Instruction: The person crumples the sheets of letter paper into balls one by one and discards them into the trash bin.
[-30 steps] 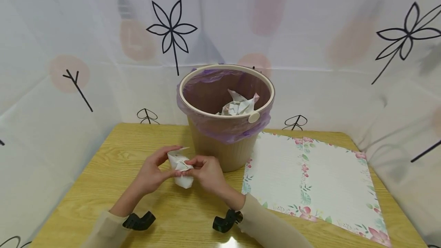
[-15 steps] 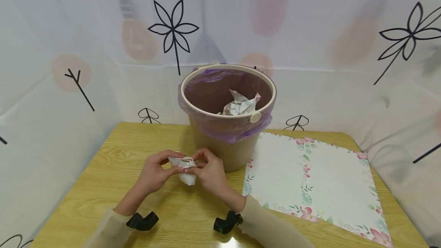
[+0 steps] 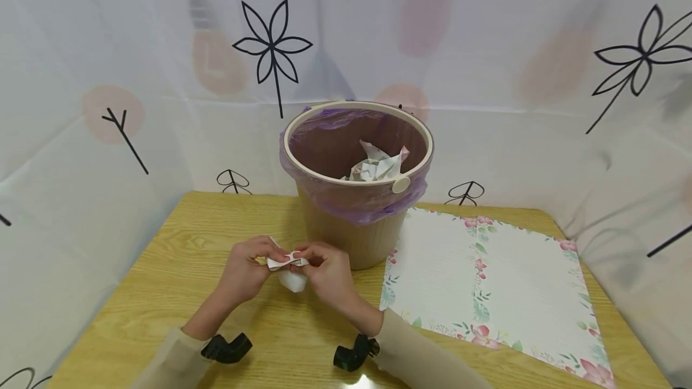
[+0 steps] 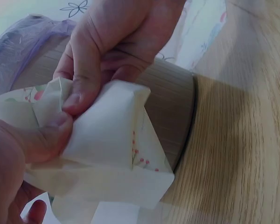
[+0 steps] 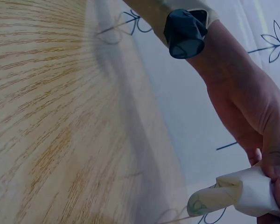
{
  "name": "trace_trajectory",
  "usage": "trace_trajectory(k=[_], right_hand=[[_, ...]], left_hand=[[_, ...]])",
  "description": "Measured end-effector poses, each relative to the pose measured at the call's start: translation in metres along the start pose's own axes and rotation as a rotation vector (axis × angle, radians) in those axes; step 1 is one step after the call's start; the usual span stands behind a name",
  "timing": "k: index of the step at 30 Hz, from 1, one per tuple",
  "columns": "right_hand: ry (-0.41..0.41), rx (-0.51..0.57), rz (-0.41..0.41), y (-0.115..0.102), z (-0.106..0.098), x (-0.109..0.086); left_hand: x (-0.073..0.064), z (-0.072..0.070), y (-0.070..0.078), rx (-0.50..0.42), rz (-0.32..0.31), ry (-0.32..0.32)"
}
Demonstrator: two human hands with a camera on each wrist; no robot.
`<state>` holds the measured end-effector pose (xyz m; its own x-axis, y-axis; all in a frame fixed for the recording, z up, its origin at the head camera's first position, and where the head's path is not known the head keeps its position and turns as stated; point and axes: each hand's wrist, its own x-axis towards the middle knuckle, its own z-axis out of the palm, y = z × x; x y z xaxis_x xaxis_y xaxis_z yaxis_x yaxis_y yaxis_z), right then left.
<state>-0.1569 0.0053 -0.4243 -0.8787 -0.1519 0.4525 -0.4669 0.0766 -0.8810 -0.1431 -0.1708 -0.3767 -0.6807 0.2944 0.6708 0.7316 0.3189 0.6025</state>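
Between both hands is a folded sheet of white floral paper (image 3: 292,281), held over the wooden table in front of the bin. My left hand (image 3: 247,272) pinches its left side, thumb on top. The right hand (image 3: 330,275) pinches the right side, and the two thumbs nearly meet at the middle. In the left wrist view the folded paper (image 4: 107,135) shows creased layers with small red berries printed along one edge. A rolled-looking end of the paper (image 5: 214,200) sticks out in the right wrist view. Some fingers are hidden behind the paper.
A beige bin (image 3: 351,236) with a purple liner (image 3: 357,203) stands just behind the hands, crumpled floral paper (image 3: 378,167) inside. Two flat floral sheets (image 3: 432,269) lie on the table (image 3: 178,257) at right. A patterned cloth (image 3: 162,35) hangs behind.
The paper's upper flap has been folded down and its top bunched flatter. Both hands have drawn closer together, with the left hand's fingers curling further over the paper.
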Motion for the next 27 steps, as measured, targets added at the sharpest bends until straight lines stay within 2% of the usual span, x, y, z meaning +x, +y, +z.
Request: trace_trajectory(k=[4, 7, 11, 14, 18, 22, 27], right_hand=[[-0.004, 0.014, 0.047, -0.003, 0.0, 0.0], [-0.018, 0.029, 0.078, -0.01, -0.002, 0.0], [-0.038, 0.054, 0.137, -0.009, -0.004, 0.0], [-0.045, 0.091, 0.179, -0.003, -0.005, 0.001], [-0.046, 0.13, 0.245, -0.003, -0.005, 0.003], [-0.039, 0.24, 0.339, -0.005, -0.006, 0.003], [-0.039, 0.414, 0.425, -0.003, -0.006, 0.004]], left_hand=[[0.001, -0.004, 0.001, -0.001, 0.009, -0.034], [-0.004, -0.005, -0.013, 0.031, 0.035, -0.077], [-0.014, -0.008, -0.032, 0.096, 0.038, -0.162], [-0.019, -0.011, -0.034, 0.137, 0.021, -0.241], [-0.021, -0.011, -0.033, 0.202, 0.056, -0.315], [-0.019, -0.008, -0.033, 0.274, 0.116, -0.333], [-0.017, -0.006, -0.033, 0.33, 0.203, -0.282]])
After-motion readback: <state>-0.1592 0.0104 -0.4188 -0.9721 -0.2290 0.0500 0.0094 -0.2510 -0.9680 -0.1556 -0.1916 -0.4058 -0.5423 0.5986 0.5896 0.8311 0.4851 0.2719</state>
